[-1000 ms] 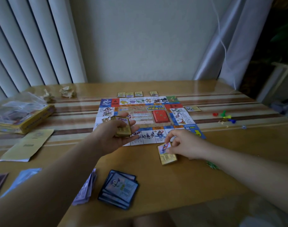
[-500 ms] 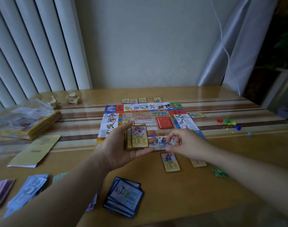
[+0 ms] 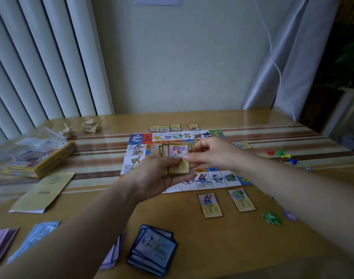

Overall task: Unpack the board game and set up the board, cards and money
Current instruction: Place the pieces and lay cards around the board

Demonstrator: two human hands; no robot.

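Note:
The game board (image 3: 170, 137) lies flat in the middle of the wooden table (image 3: 222, 248). Above it my left hand (image 3: 156, 178) grips a fanned stack of yellow-bordered cards (image 3: 177, 158). My right hand (image 3: 210, 152) pinches the top card of that stack by its right edge. Two yellow-bordered cards (image 3: 211, 205) (image 3: 241, 199) lie face up just below the board's near edge. Several more (image 3: 165, 128) sit in a row along its far edge, and one (image 3: 243, 145) lies at its right side. Paper money (image 3: 34, 239) is spread at the near left.
A stack of blue-bordered cards (image 3: 153, 249) lies near the table's front edge. The yellow game box (image 3: 37, 158) with a plastic bag and a yellow leaflet (image 3: 44, 192) are at left. Coloured pawns (image 3: 282, 155) stand at right, green tokens (image 3: 271, 218) nearer. Crumpled paper (image 3: 90, 125) lies at the back.
My right hand left the card it laid below the board and rose to the stack. My left hand lifted the stack slightly. The camera tilted so the wall shows more.

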